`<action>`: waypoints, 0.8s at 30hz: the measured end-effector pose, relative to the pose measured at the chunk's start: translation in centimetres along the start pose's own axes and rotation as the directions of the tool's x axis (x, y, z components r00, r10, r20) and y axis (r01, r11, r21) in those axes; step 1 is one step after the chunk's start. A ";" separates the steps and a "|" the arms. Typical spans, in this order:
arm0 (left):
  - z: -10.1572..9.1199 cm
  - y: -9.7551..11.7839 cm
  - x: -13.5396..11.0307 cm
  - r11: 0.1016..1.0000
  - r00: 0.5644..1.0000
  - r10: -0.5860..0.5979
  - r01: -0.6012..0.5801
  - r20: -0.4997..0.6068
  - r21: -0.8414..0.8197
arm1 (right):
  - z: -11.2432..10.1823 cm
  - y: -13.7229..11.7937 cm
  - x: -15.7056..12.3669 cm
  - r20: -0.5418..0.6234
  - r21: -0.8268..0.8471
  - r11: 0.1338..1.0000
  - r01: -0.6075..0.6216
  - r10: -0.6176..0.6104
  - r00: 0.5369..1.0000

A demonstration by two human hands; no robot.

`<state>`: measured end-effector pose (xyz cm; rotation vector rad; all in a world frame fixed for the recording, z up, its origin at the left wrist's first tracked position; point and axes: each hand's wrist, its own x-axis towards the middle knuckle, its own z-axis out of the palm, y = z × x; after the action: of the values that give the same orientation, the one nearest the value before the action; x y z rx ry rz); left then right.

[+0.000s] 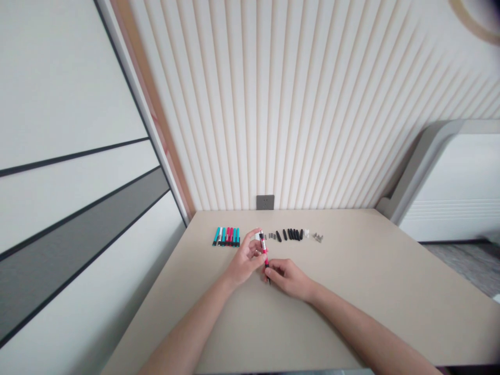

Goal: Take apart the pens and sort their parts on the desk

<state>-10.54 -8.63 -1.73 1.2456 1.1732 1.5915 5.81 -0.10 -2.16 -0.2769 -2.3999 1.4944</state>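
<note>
My left hand is closed around the upper part of a red pen held nearly upright above the beige table. My right hand pinches the pen's lower black tip end. Both hands meet at the table's middle, just in front of a row of small parts. Behind them to the left lies a group of several teal, red and white pens side by side.
Along the back of the table lie several black pen parts, small grey pieces and tiny metal bits. A grey wall socket sits at the table's back edge. A ribbed wall rises behind; a white unit stands at right.
</note>
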 end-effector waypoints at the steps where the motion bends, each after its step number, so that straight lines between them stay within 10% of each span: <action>1: 0.0 -0.1 0.0 1.000 1.000 -0.002 0.002 0.012 0.013 | 0.1 0.1 0.0 -0.004 -0.008 1.000 0.001 -0.001 1.000; 24: -0.2 -0.5 0.2 0.979 0.999 -0.017 0.011 0.029 0.202 | 0.4 1.0 0.4 -0.109 0.065 0.998 -0.007 0.014 0.994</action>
<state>-10.73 -8.34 -2.19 1.3820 1.3470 1.4653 5.25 0.10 -3.15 -0.3477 -2.2641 1.5174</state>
